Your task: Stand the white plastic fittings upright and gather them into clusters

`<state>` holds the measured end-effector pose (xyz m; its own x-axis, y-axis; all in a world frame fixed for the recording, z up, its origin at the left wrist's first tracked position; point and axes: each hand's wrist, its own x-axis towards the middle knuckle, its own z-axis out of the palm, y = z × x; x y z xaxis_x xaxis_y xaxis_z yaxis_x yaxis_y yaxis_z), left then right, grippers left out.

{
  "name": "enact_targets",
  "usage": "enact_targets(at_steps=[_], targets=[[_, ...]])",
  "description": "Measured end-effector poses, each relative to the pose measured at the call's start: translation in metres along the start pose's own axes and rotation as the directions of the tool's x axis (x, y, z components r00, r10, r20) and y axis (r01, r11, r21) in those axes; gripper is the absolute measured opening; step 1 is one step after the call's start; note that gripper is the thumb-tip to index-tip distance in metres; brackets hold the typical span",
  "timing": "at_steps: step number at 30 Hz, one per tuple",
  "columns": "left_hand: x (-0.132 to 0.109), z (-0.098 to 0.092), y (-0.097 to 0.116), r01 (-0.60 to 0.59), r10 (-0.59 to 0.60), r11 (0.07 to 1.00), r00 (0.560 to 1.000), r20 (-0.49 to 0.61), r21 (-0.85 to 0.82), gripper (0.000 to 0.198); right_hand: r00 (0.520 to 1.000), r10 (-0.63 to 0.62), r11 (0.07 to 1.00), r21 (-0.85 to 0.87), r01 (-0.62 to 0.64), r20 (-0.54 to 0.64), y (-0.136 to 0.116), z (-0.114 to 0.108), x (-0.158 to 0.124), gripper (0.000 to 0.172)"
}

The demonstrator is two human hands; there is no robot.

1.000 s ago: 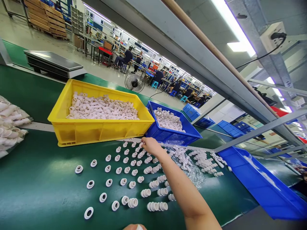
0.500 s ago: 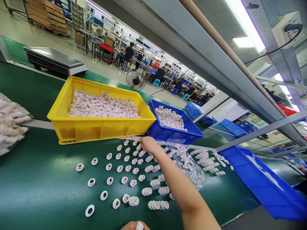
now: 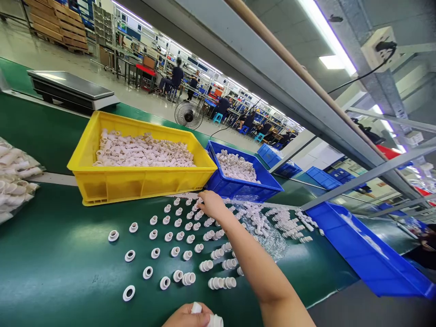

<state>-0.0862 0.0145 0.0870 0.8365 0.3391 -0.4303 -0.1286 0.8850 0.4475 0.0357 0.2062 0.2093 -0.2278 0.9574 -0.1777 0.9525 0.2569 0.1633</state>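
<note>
At the bottom edge my left hand [image 3: 188, 317] is closed around a white plastic pipe fitting [image 3: 215, 320], and a short white piece [image 3: 196, 308] shows between thumb and fingers. My right arm reaches forward across the bench to the far rows of fittings. There my right hand [image 3: 213, 205] has its fingers curled down on a small white fitting [image 3: 199, 201], close to the yellow bin's right corner; the fingertips are partly hidden. Flanged white fittings [image 3: 128, 293] stand in loose rows to the left of the arm, some joined end to end as ribbed pieces [image 3: 222, 283].
A yellow bin [image 3: 146, 181] and a blue bin [image 3: 243, 187], both full of white fittings, stand behind the rows. Bagged fittings [image 3: 15, 175] lie at left, clear plastic [image 3: 272, 247] at right. A long blue bin [image 3: 368, 259], a scale [image 3: 73, 86] and a slanting metal beam [image 3: 344, 181] surround the bench.
My left hand has risen further into view, showing more of the fitting it holds. My right hand stays at the far rows. The view has shifted slightly.
</note>
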Motion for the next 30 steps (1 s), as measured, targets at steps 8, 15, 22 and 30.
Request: enact_targets(at_steps=[8, 15, 22, 30], targets=[[0.003, -0.003, -0.007, -0.091, 0.104, 0.988, 0.990, 0.100, -0.126, 0.050, 0.917, -0.378, 0.892, 0.316, 0.323, 0.131, -0.019, -0.021, -0.125, 0.029], [0.005, 0.004, -0.012, -0.138, 0.176, 0.945, 0.978, 0.107, -0.296, 0.047, 0.847, -0.419, 0.902, 0.258, 0.347, 0.328, -0.036, 0.005, -0.169, 0.038], [0.012, -0.005, -0.013, -0.199, 0.201, 0.980, 0.971, 0.132, -0.030, 0.053, 0.856, -0.393, 0.918, 0.196, 0.344, 0.336, -0.034, 0.004, -0.161, 0.016], [0.010, -0.004, -0.012, -0.087, 0.086, 0.994, 0.996, 0.016, 0.063, 0.044, 0.992, -0.123, 0.946, 0.299, 0.127, -0.031, 0.000, -0.028, -0.110, 0.024]])
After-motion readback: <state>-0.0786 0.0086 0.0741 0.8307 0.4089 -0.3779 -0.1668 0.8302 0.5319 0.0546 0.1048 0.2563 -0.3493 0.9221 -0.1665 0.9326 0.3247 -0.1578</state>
